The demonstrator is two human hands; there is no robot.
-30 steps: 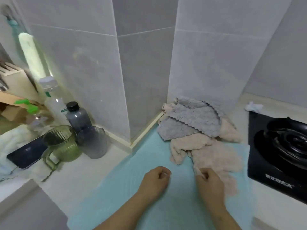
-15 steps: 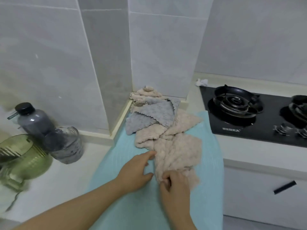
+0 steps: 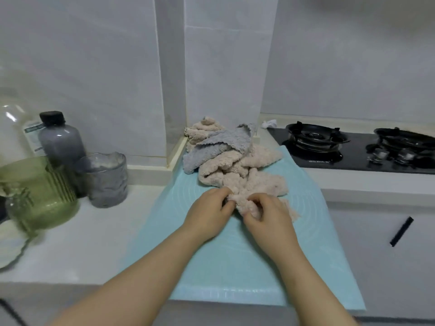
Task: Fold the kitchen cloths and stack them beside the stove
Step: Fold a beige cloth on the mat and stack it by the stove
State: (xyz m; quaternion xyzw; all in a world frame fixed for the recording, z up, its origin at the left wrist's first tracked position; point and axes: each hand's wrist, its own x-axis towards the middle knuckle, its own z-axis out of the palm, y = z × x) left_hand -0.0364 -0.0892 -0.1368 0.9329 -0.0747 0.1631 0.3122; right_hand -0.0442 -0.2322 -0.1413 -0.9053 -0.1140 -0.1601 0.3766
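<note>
A heap of fluffy kitchen cloths lies on a light blue mat [image 3: 294, 243] in the counter's corner. The nearest beige cloth [image 3: 263, 184] is bunched up, and both hands pinch its near edge: my left hand [image 3: 209, 214] from the left, my right hand [image 3: 268, 217] from the right. Behind it a grey cloth [image 3: 223, 147] drapes over more beige cloths [image 3: 204, 128] against the wall. The black gas stove [image 3: 353, 147] sits to the right of the mat.
Left of the mat stand a green ribbed jug [image 3: 37, 194], a grey glass cup [image 3: 106, 180] and a dark-capped bottle [image 3: 61, 140]. A white crumpled scrap [image 3: 269, 123] lies behind the stove's left corner. A cabinet door with a black handle [image 3: 401, 231] is below the stove.
The view swung to the right and pulled back. My left hand moved onto the beige cloth's edge beside my right hand, and the cloth is now bunched up between them.
</note>
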